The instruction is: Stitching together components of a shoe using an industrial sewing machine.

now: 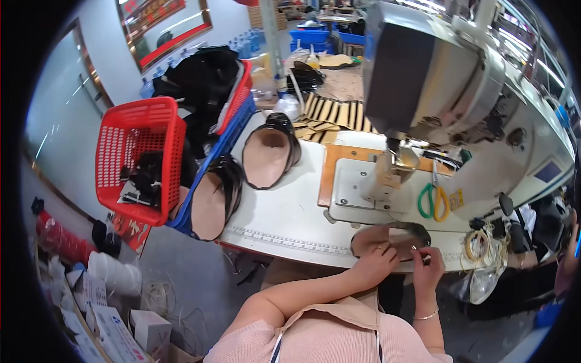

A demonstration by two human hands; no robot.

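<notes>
A shoe upper (367,238) with a brownish lining and a shiny black rim lies at the table's front edge, below the sewing machine (396,78). My left hand (377,264) is closed on its near edge, fingers bent and pressed together. Beside it, my right hand (428,266) pinches at the upper's right end. A tiny bright thing shows at those fingertips, too small to name. Two stacks of black shoe uppers with beige lining stand to the left: one stack (266,154) on the white table, the other stack (210,206) at its left edge.
Scissors (440,196) with green and yellow handles lie right of the machine's needle plate (351,187). A red basket (139,115) and a blue crate (233,124) hold black pieces at the left. Striped strips (336,112) lie behind. Thread rings (476,245) hang at the right edge.
</notes>
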